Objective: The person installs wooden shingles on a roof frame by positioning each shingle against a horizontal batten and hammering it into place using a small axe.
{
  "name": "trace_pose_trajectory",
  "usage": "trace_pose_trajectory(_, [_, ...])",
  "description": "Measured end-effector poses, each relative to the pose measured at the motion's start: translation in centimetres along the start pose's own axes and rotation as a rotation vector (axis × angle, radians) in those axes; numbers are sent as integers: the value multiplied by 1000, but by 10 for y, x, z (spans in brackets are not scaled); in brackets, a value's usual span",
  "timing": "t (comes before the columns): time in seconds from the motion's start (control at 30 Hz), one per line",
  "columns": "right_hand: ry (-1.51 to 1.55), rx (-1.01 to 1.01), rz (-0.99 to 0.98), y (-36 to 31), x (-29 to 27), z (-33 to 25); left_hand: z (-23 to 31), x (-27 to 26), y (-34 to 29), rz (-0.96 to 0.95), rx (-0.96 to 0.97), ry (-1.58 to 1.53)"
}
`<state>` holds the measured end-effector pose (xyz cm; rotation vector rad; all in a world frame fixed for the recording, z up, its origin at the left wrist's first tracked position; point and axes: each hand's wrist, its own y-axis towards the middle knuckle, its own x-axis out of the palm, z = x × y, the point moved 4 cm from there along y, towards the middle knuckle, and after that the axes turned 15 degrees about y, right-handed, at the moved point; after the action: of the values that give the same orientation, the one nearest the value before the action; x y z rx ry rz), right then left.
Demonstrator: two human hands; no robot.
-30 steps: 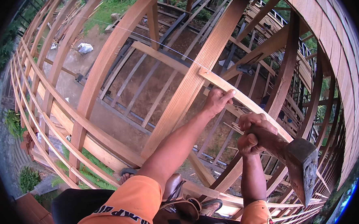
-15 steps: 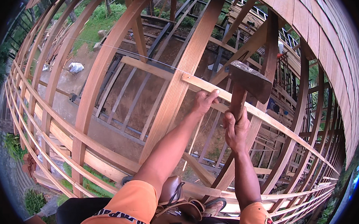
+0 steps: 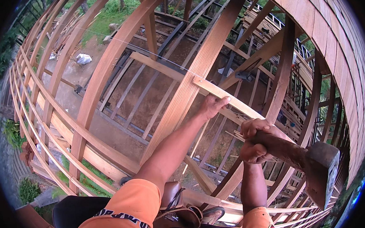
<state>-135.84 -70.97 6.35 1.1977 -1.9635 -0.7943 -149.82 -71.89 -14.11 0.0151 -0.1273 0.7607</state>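
Observation:
A pale wooden batten [image 3: 231, 98] runs from a thick rafter [image 3: 195, 78] down toward the right, lying across the rafters. My left hand [image 3: 213, 106] grips its lower edge near the left end, thumb along the wood and fingers curled beneath. In my right hand [image 3: 256, 140] is a hammer [image 3: 322, 173] with a heavy dark, wedge-shaped metal head, held by its brown wooden handle. The hammer head points right and down, apart from the batten, and the right fist covers part of the batten behind it.
Wooden shingles [image 3: 309, 12] cover the roof at upper right. Curved battens [image 3: 93, 137] and more rafters [image 3: 109, 64] stand at left, with open gaps between them. Far below lies bare ground with floor joists [image 3: 138, 95]. A tool pouch [image 3: 170, 195] hangs at my waist. A thin string [image 3: 142, 50] stretches across the rafters.
My right hand has swung the hammer from upright above the batten to the right and downward. My left hand keeps its grip on the batten. The view has shifted slightly.

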Motion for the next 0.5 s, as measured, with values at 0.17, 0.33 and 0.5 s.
trace_pose_trajectory(0.17, [-919,1041,-484,-37,-35,74,5,3,3,48,-21,-8])
trace_pose_trajectory(0.33, [-700,584,-311,-31,-23,49,22,3,1,102,90,83])
trace_pose_trajectory(0.5, [-20,-6,-162,-13,-7,11,10,-6,1,9,49,126])
